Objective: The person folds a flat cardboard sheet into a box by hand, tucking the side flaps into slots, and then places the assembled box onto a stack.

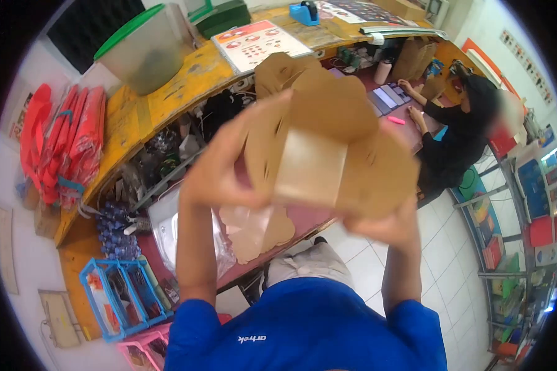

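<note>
Raised in front of me is a brown cardboard box (312, 167) with its flaps spread and its shiny inside showing. My left hand (229, 164) grips its left side, fingers behind the card. At the lower right corner, my right hand (387, 222) holds the box too, blurred by motion. Behind the box, another brown folded card piece (278, 71) is partly hidden. Flat brown card pieces (254, 232) lie on the reddish desk below, beside a clear plastic package (176, 232).
A yellow worn counter (198, 71) curves across the back, holding a lidded tub (142, 52), a menu sheet (260, 43) and a blue tape dispenser (304, 13). Blue baskets (124, 297) stand lower left. Another person (452, 123) sits at the desk, right.
</note>
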Motion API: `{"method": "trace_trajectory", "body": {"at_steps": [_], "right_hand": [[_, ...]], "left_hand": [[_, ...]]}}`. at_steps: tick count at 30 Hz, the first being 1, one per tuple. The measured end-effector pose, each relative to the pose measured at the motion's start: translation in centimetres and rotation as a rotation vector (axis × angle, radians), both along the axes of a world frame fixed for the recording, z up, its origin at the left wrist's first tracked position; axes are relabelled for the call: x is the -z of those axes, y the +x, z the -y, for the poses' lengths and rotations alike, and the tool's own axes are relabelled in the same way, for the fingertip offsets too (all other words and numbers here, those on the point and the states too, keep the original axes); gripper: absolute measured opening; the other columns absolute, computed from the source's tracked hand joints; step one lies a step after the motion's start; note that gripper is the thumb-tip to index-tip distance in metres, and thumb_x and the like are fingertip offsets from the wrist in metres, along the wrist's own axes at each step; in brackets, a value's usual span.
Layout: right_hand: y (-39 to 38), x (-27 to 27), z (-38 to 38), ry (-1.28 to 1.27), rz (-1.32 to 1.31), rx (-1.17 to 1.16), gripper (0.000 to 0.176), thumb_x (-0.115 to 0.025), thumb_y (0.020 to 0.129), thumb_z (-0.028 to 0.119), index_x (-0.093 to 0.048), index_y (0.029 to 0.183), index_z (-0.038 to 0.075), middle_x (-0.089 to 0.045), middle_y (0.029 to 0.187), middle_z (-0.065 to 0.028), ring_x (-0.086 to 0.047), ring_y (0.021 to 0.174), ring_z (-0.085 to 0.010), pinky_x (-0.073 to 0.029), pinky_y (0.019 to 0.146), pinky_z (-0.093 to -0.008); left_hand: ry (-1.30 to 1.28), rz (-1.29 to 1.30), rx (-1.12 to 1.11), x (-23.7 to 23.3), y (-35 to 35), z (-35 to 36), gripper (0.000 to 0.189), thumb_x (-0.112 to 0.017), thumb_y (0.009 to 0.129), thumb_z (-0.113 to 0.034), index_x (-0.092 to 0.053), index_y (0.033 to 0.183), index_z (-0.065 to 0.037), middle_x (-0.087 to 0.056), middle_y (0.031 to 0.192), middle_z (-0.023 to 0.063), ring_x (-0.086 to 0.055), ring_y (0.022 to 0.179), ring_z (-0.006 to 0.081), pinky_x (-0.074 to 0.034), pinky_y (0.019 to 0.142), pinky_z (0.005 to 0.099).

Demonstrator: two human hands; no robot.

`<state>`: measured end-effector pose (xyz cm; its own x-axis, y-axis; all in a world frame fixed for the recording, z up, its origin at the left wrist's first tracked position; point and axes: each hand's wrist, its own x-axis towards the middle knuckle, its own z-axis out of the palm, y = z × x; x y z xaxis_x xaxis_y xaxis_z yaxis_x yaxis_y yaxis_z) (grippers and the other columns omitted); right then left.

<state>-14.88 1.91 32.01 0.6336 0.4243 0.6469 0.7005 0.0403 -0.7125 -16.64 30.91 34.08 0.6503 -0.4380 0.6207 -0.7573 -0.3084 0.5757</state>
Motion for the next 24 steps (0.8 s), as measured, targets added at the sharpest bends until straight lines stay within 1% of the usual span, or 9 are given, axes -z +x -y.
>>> {"method": "trace_trajectory", "body": {"at_steps": [2, 4, 5, 7, 10, 13, 16, 19, 24], "right_hand": [[2.7, -2.2, -0.8, 0.082, 0.066, 0.072, 0.107, -0.096, 0.061, 0.024, -0.037, 0.147, 0.001, -0.055, 0.133, -0.0113, -0.057, 0.122, -0.0241, -0.047, 0.104, -0.0396], [5.7, -3.8, -1.9, 0.250, -0.081, 0.207, 0.088, -0.093, 0.070, 0.014, -0.042, 0.140, -0.002, -0.056, 0.133, -0.0149, -0.059, 0.120, -0.0211, -0.052, 0.096, -0.0364], [6.9, -3.9, -2.7, 0.248, -0.068, 0.215, 0.088, -0.093, 0.070, 0.014, -0.042, 0.140, -0.002, -0.056, 0.133, -0.0149, -0.059, 0.120, -0.0211, -0.052, 0.096, -0.0364], [9.4, -2.8, -4.6, 0.351, -0.096, 0.392, 0.075, -0.091, 0.075, 0.010, -0.044, 0.133, -0.002, -0.061, 0.120, -0.0134, -0.063, 0.109, -0.0194, -0.054, 0.091, -0.0321], [10.3, -0.3, -6.1, 0.445, -0.118, 0.401, 0.072, -0.091, 0.076, 0.012, -0.043, 0.129, -0.001, -0.061, 0.115, -0.0129, -0.063, 0.106, -0.0191, -0.054, 0.091, -0.0328], [10.2, 0.9, -5.7, 0.300, -0.132, 0.512, 0.075, -0.093, 0.073, 0.019, -0.044, 0.126, -0.002, -0.058, 0.120, -0.0135, -0.061, 0.107, -0.0193, -0.053, 0.090, -0.0321], [10.4, 2.0, -5.2, 0.352, -0.137, 0.512, 0.076, -0.093, 0.073, 0.019, -0.045, 0.126, -0.002, -0.058, 0.119, -0.0133, -0.062, 0.106, -0.0190, -0.052, 0.090, -0.0323], [9.3, 1.1, -4.5, 0.337, -0.210, 0.497, 0.075, -0.093, 0.073, 0.018, -0.045, 0.126, -0.002, -0.059, 0.117, -0.0130, -0.062, 0.104, -0.0184, -0.052, 0.089, -0.0319], [8.7, 0.1, -5.0, 0.389, -0.194, 0.423, 0.072, -0.092, 0.074, 0.016, -0.045, 0.125, -0.002, -0.060, 0.115, -0.0123, -0.063, 0.104, -0.0176, -0.052, 0.089, -0.0313]], "left_hand": [[-0.023, -0.182, -0.014, -4.4, 3.1, 1.0, 0.099, -0.088, 0.071, -0.031, -0.041, 0.152, 0.002, -0.054, 0.145, 0.0145, -0.055, 0.131, 0.0264, -0.039, 0.115, 0.0402], [-0.106, -0.135, 0.094, -6.5, 8.7, 1.9, 0.075, -0.080, 0.087, -0.030, -0.047, 0.147, -0.002, -0.061, 0.134, 0.0142, -0.056, 0.129, 0.0234, -0.043, 0.111, 0.0389], [-0.073, -0.103, 0.026, -7.1, 10.9, 1.8, 0.066, -0.076, 0.090, -0.030, -0.050, 0.145, -0.003, -0.062, 0.132, 0.0146, -0.057, 0.126, 0.0222, -0.044, 0.109, 0.0383], [-0.039, -0.051, -0.042, -7.0, 13.1, 1.6, 0.059, -0.073, 0.094, -0.030, -0.052, 0.142, -0.004, -0.064, 0.129, 0.0150, -0.059, 0.123, 0.0209, -0.046, 0.106, 0.0378], [0.187, -0.311, -0.183, -5.2, 14.2, 0.3, 0.038, -0.060, 0.102, -0.028, -0.059, 0.131, -0.003, -0.070, 0.117, 0.0135, -0.066, 0.107, 0.0212, -0.051, 0.095, 0.0353], [0.243, -0.201, -0.198, -3.1, 15.1, -0.2, 0.032, -0.057, 0.104, -0.021, -0.060, 0.130, -0.002, -0.070, 0.117, 0.0143, -0.066, 0.107, 0.0228, -0.052, 0.093, 0.0355], [0.154, -0.245, -0.200, -2.1, 15.3, 0.0, 0.028, -0.055, 0.103, -0.012, -0.062, 0.128, -0.002, -0.070, 0.116, 0.0161, -0.067, 0.106, 0.0225, -0.053, 0.092, 0.0362], [0.015, -0.267, -0.225, -1.9, 14.8, -0.2, 0.029, -0.059, 0.099, -0.010, -0.063, 0.127, -0.001, -0.071, 0.114, 0.0164, -0.068, 0.102, 0.0222, -0.054, 0.091, 0.0354], [0.162, -0.245, -0.302, -2.1, 13.8, 0.9, 0.029, -0.068, 0.090, -0.011, -0.067, 0.116, 0.002, -0.073, 0.102, 0.0156, -0.071, 0.092, 0.0228, -0.057, 0.083, 0.0352]]}}
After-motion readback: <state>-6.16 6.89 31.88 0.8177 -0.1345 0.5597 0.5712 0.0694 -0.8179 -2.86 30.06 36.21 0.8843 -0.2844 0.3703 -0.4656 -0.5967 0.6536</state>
